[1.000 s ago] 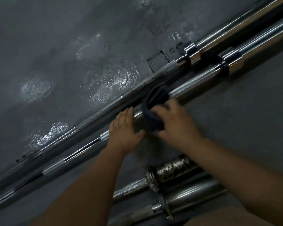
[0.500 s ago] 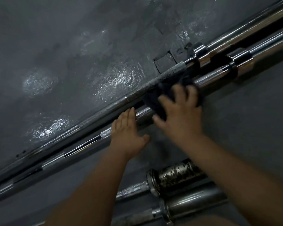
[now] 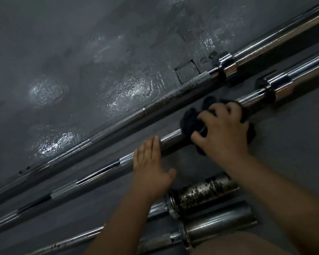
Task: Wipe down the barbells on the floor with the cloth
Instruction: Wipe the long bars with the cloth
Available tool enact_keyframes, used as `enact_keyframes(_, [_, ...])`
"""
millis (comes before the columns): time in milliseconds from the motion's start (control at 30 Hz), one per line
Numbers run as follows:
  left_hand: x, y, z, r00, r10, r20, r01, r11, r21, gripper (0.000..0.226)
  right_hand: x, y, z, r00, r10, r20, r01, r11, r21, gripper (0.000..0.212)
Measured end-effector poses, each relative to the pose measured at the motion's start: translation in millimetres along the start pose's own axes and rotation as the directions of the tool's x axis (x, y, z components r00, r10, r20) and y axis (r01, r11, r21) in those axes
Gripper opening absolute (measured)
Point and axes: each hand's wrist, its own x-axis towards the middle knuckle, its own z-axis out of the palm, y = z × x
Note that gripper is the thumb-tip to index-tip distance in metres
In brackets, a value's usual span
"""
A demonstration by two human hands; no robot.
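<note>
Down on the floor (image 3: 293, 135), a right hand (image 3: 223, 133) curls its grip round a dark cloth (image 3: 189, 118) bunched on a knurled chrome barbell (image 3: 99, 171); the left hand (image 3: 149, 172) rests flat on the same bar.

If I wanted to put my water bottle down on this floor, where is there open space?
The widest bare grey floor lies right of the right hand, between the chrome barbell under its black cloth and the rust-spotted barbell sleeve. A smaller strip lies left of the left hand, below that chrome bar. Crowded: the slim gap to the dark knurled barbell.
</note>
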Motion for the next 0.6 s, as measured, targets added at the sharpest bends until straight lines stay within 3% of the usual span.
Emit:
enact_keyframes(67, [-5,0,-2,1.0,0.008,-0.031,-0.01,0.997,-0.078,0.098,2,11,-11,0.97,-0.24,0.039,0.237,0.969,0.072,0.036])
enact_keyframes(100, [-5,-2,-3,0.998,0.015,-0.062,-0.021,0.994,-0.111,0.095,7,23,-18,0.956,-0.294,0.019,0.288,0.947,0.143,0.036])
enact_keyframes(167, [-5,-6,-2,0.993,0.015,-0.114,-0.032,0.988,-0.153,0.088,18,49,-28,0.981,-0.15,-0.125,0.175,0.959,0.223,0.036])
enact_keyframes(233, [0,-4,1,0.99,-0.002,-0.139,-0.022,0.985,-0.169,0.08,16,55,-24,0.969,0.116,-0.216,-0.078,0.982,0.174,0.041])
enact_keyframes(267, [4,1,3,0.991,-0.008,-0.132,-0.011,0.989,-0.146,0.079,9,47,-18,0.965,0.156,-0.209,-0.134,0.984,0.117,0.043])
enact_keyframes(300, [7,4,6,0.994,-0.013,-0.113,0.002,0.995,-0.098,0.079,-1,34,-10,0.976,0.133,-0.173,-0.121,0.989,0.079,0.042])
enact_keyframes(367, [12,7,13,0.995,-0.031,-0.098,0.031,1.0,-0.002,0.081,-24,-2,5,0.998,-0.046,-0.039,0.049,0.994,0.097,0.038])
enact_keyframes(467, [4,-4,18,0.993,0.064,-0.095,-0.06,0.997,0.049,0.075,-51,-27,21,0.908,-0.399,0.128,0.393,0.917,0.073,0.044])
enact_keyframes(533, [-4,-9,17,0.99,0.1,-0.1,-0.098,0.995,0.026,0.078,-41,-8,12,0.917,-0.39,0.08,0.387,0.921,0.049,0.051])
enact_keyframes(600, [-14,-5,17,0.994,0.088,-0.057,-0.088,0.996,0.0,0.095,-17,32,-1,0.979,-0.2,-0.038,0.202,0.978,0.047,0.052])
